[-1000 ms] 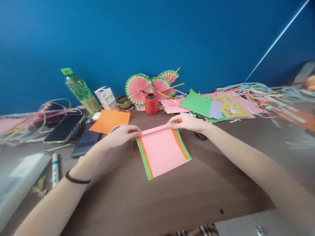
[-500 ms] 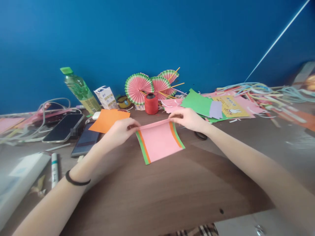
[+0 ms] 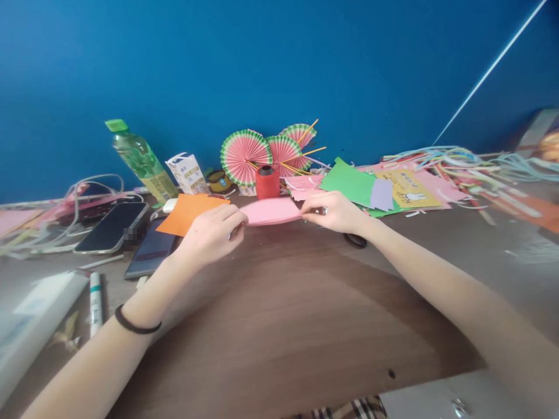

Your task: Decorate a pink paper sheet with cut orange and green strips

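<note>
A sheet of pink paper is stretched between my two hands above the table, seen at a low angle. My left hand pinches its left end, and my right hand pinches the right end. The green and orange side strips of the sheet are out of sight. Just behind the paper stands a spool of red thread. An orange paper sheet lies beside my left hand. Close to my right hand are green paper and a small black ring-shaped thing.
Pleated paper fans lean at the blue wall. On the left are a green bottle, a small carton, two phones, a marker and a white box. Paper strips lie in a heap at the right.
The sheet's near edge has swung up and away from me, so its face and striped sides no longer show. Both hands keep their grip at nearly the same place.
</note>
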Demonstrator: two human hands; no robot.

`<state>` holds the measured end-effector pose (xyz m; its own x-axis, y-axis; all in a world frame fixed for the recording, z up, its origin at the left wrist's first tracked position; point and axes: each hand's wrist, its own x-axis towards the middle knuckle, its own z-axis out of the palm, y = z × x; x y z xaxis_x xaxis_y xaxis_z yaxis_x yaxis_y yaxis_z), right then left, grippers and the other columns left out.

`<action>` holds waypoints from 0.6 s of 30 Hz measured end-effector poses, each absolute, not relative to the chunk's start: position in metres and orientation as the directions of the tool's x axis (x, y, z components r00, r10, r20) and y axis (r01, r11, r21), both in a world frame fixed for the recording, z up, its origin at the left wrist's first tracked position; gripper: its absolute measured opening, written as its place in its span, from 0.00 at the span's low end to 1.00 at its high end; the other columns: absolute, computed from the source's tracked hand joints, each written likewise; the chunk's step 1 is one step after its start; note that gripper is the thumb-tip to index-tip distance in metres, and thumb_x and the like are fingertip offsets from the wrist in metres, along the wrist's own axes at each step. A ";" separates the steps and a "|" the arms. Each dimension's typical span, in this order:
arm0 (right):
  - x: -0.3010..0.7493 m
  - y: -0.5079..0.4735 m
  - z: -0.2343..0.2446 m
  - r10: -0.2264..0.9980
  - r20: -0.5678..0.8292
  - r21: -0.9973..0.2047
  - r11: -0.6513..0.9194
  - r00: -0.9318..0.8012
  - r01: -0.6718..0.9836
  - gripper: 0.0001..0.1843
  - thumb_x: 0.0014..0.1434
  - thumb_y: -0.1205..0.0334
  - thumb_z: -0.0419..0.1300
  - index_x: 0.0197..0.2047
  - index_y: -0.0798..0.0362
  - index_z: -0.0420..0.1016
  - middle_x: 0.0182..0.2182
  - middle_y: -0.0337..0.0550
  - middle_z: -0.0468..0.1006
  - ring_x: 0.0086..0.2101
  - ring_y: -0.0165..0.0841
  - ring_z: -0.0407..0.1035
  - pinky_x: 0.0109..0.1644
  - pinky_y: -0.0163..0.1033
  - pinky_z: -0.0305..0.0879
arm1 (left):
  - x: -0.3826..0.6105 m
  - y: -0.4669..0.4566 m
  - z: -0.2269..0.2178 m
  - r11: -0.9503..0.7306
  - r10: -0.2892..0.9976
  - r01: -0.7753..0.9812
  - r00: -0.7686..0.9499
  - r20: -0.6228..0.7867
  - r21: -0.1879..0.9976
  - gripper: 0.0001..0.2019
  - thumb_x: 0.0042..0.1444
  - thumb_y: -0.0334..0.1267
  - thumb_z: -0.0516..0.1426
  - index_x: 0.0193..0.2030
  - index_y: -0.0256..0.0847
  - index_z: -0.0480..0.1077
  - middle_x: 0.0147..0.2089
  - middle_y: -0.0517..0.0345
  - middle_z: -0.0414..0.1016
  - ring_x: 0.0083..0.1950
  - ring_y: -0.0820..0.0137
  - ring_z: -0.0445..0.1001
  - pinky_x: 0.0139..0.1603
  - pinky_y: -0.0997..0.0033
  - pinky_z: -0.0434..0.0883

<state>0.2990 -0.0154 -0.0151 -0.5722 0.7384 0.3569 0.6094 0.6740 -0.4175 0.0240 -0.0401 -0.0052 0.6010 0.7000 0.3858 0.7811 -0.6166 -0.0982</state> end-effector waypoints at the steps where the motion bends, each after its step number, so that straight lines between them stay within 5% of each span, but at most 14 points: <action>1: 0.300 -0.014 -0.015 0.746 0.287 -0.444 0.660 -0.601 0.606 0.09 0.54 0.61 0.55 0.32 0.55 0.75 0.31 0.42 0.77 0.31 0.30 0.68 0.37 0.35 0.62 | 0.025 -0.040 -0.006 -0.622 0.743 0.783 0.596 0.304 -0.012 0.09 0.51 0.33 0.47 0.33 0.40 0.68 0.33 0.56 0.71 0.34 0.70 0.69 0.34 0.72 0.64; 4: 0.302 -0.011 -0.016 0.740 0.073 -0.519 0.600 -0.668 0.609 0.09 0.51 0.60 0.57 0.32 0.55 0.75 0.31 0.42 0.77 0.31 0.30 0.68 0.35 0.34 0.61 | 0.025 -0.039 -0.008 -0.564 0.822 0.797 0.565 0.063 0.217 0.08 0.50 0.35 0.49 0.34 0.41 0.68 0.32 0.60 0.72 0.31 0.72 0.69 0.32 0.74 0.64; 8: 0.302 -0.007 -0.023 0.707 -0.070 -0.577 0.546 -0.703 0.607 0.10 0.49 0.57 0.58 0.32 0.54 0.74 0.30 0.40 0.77 0.30 0.30 0.68 0.34 0.34 0.60 | 0.025 -0.035 -0.011 -0.464 0.836 0.810 0.534 -0.124 0.358 0.08 0.50 0.38 0.50 0.31 0.41 0.68 0.29 0.61 0.72 0.30 0.72 0.69 0.32 0.75 0.63; 18: 0.297 -0.004 -0.040 0.770 -0.139 -0.752 0.327 -0.622 0.572 0.10 0.48 0.57 0.57 0.28 0.56 0.70 0.26 0.40 0.74 0.27 0.30 0.67 0.34 0.35 0.60 | 0.022 -0.026 -0.024 -0.293 0.829 0.758 0.505 -0.240 0.583 0.10 0.50 0.44 0.51 0.33 0.41 0.66 0.28 0.63 0.72 0.27 0.73 0.70 0.28 0.76 0.64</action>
<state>0.2973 -0.0036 -0.0404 -0.6223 0.7704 -0.1387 0.5721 0.3267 -0.7523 0.0219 -0.0260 -0.0245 0.5052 0.8290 -0.2398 0.7575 -0.2928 0.5835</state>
